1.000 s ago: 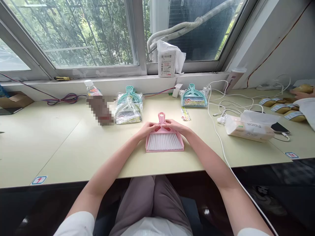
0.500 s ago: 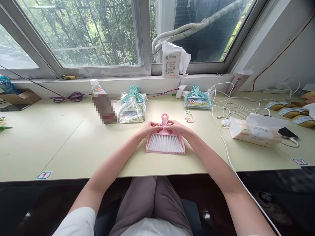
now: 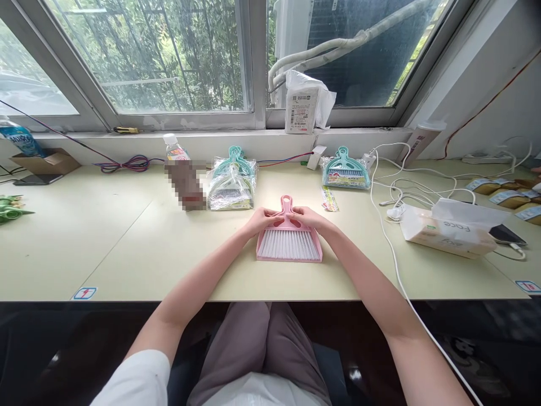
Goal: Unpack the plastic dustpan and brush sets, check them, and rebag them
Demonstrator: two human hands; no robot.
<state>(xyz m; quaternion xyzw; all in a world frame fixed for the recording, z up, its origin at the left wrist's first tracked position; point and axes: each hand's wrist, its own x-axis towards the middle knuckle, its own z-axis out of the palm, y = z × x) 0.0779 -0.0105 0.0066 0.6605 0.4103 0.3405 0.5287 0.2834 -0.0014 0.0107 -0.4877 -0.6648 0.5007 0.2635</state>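
Note:
A pink hand brush (image 3: 289,245) with white bristles lies nested in a pink dustpan (image 3: 318,252) on the table, its bristles pointing at me. My left hand (image 3: 262,220) is closed on the set's left shoulder, just below the handle. On the opposite shoulder, my right hand (image 3: 313,218) grips it with the thumb across the front. The fingers behind the set are hidden. Beyond my hands stand wrapped teal brush-and-dustpan sets, one batch (image 3: 231,183) at the left and another (image 3: 346,169) at the right. A small printed card (image 3: 329,199) lies past my right hand.
Left of the wrapped sets stands a blurred-out bottle (image 3: 177,149). A tissue pack (image 3: 450,234) and tangled white cables (image 3: 406,189) occupy the right side; one cable runs over the front edge near my right arm. A cardboard box (image 3: 48,163) sits far left.
The whole view has shifted slightly, so the scene appears a little further right. Both hands keep their hold on the pink set, which stays at nearly the same place on the table.

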